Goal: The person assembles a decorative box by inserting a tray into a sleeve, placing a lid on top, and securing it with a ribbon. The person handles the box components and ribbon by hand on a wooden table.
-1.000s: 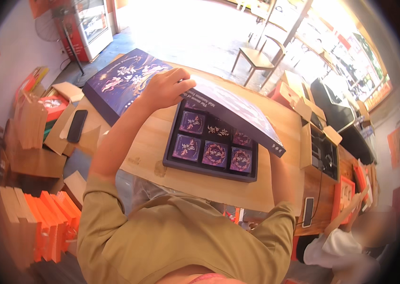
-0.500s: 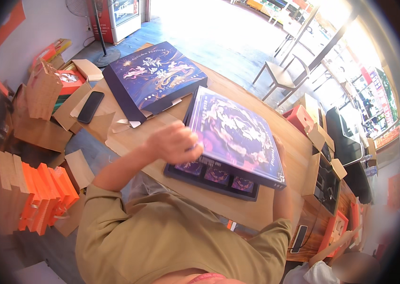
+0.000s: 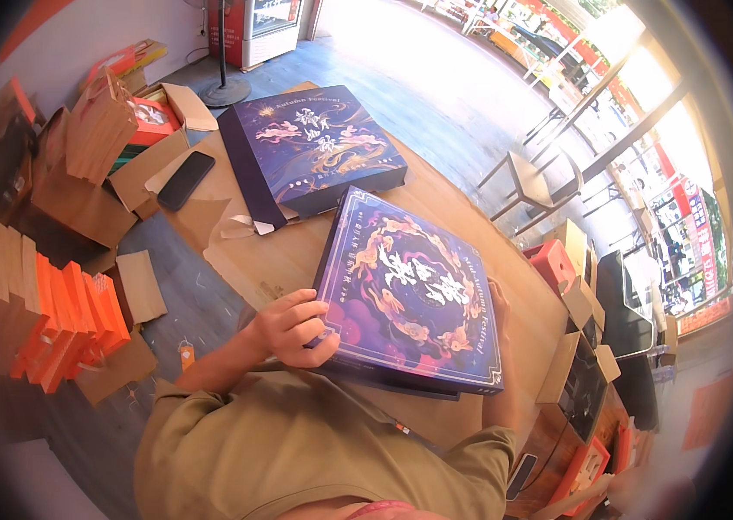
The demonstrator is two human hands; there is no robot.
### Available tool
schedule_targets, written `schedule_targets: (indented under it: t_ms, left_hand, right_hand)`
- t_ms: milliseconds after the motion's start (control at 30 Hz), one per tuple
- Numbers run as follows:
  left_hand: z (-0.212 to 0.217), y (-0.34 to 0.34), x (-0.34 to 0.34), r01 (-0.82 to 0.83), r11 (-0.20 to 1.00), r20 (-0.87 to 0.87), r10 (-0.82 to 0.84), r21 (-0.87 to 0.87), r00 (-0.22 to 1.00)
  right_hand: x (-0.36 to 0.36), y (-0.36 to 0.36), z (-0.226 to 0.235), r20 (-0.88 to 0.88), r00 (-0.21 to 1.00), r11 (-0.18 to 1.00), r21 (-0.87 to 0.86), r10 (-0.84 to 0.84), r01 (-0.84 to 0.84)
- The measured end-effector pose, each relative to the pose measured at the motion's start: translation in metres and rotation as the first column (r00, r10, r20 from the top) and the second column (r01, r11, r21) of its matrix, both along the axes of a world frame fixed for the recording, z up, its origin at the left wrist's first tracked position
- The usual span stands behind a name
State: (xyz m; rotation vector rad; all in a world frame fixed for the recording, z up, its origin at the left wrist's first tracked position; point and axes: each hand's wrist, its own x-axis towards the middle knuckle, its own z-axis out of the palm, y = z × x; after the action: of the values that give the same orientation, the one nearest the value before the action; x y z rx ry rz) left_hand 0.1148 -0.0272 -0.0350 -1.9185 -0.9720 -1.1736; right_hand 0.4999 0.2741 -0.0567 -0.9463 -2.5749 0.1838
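Note:
A square purple gift box lid (image 3: 414, 290) with rabbits and flowers printed on it lies in front of me on the table, seated over its dark tray (image 3: 392, 381), of which only a near strip shows. My left hand (image 3: 293, 329) grips the lid's near-left edge with fingers bent over its side. On the opposite side, my right hand (image 3: 498, 308) holds the lid's right edge, its fingers partly hidden by the box. Farther back lies a dark blue printed box sleeve (image 3: 323, 143) with a flap sticking out at its near end.
A black phone (image 3: 186, 180) lies on cardboard (image 3: 249, 251) at the left. Orange boxes (image 3: 71, 321) are stacked low on the left, near open cartons (image 3: 145, 178). An open carton (image 3: 576, 381) stands at the right, and a chair (image 3: 527, 186) stands beyond the table.
The lid has come down over the tray, covering the small purple packs seen before. My left hand has moved from above the lid's left side to its near-left edge.

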Motion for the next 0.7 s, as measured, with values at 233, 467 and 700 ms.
schedule_targets:
  t_ms: [233, 467, 700]
  left_hand:
    - [0.006, -0.009, 0.000, -0.015, 1.000, -0.065, 0.014, -0.010, 0.998]
    - [-0.020, -0.033, 0.003, 0.012, 0.999, -0.036, -0.014, -0.051, 0.999]
    - [-0.040, -0.055, 0.004, 0.028, 0.990, -0.023, -0.032, -0.140, 0.999]
  right_hand:
    - [-0.014, 0.013, -0.005, -0.023, 1.000, 1.000, -0.002, 0.011, -0.011]
    - [-0.016, 0.007, -0.004, -0.049, 0.995, 0.996, -0.003, 0.087, -0.087]
    - [-0.007, 0.037, -0.036, -0.470, 0.879, 0.837, -0.511, -0.079, -0.198]
